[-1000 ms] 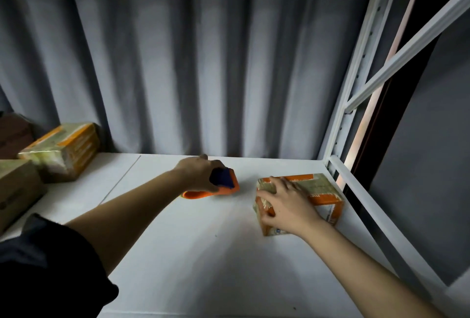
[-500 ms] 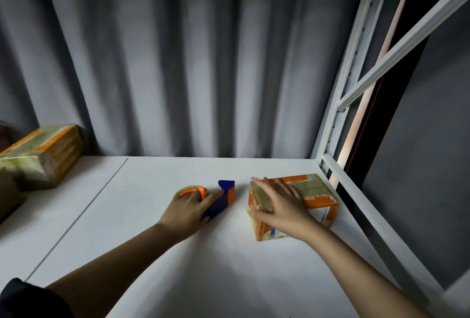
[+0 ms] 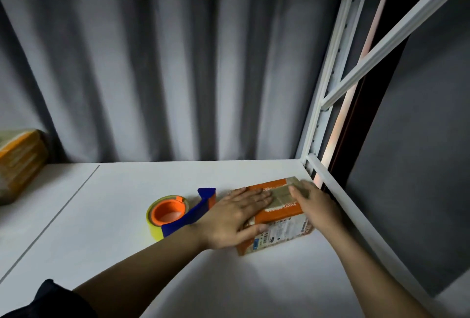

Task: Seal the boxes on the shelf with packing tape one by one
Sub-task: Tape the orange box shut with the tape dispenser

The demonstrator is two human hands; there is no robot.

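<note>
A small orange and tan box (image 3: 281, 218) with a white label lies flat on the white shelf (image 3: 127, 216) near its right end. My left hand (image 3: 235, 218) lies flat on the box's left half, fingers straight, thumb along the near edge. My right hand (image 3: 316, 207) rests on the box's right side with fingers stretched over the top. A tape dispenser (image 3: 178, 212) with a blue handle, orange core and yellowish tape roll sits on the shelf just left of the box, untouched.
Another taped orange and tan box (image 3: 17, 162) stands at the far left of the shelf. A white metal upright and rail (image 3: 323, 124) bound the shelf on the right. Grey curtain hangs behind.
My left hand let go of the tape dispenser and moved right onto the box. My right hand shifted to the box's right side. The view came closer.
</note>
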